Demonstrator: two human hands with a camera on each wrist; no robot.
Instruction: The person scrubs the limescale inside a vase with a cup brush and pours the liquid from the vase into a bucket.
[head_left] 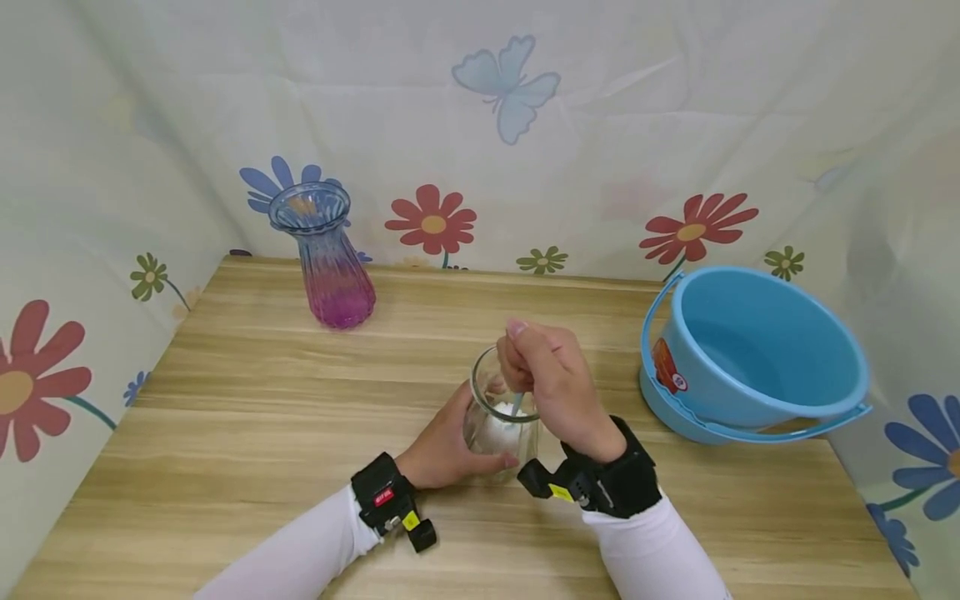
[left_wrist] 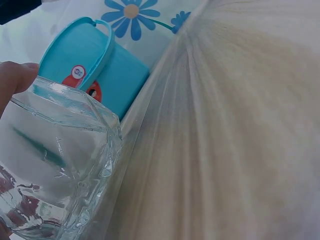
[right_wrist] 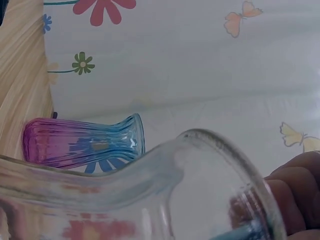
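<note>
My left hand (head_left: 450, 446) holds a clear glass jar (head_left: 480, 429) around its side, with the thumb across the front. The jar has a round rim and thick, faceted glass near its base in the left wrist view. Inside it lies a white mass (head_left: 498, 433); whether it is powder or a soft head is unclear. My right hand (head_left: 551, 375), fingers curled into a fist over the jar's mouth, grips a thin blue handle (head_left: 517, 403) that reaches down into the white mass. A teal streak (left_wrist: 40, 147) shows through the glass. The handle's top is hidden in the fist.
A blue bucket (head_left: 675, 321) with its handle hanging down stands at the right of the wooden table (head_left: 247, 400). Toward the back left stands a ribbed blue-to-pink glass vase (head_left: 337, 279). A flowered curtain (head_left: 600, 167) closes off the back and sides.
</note>
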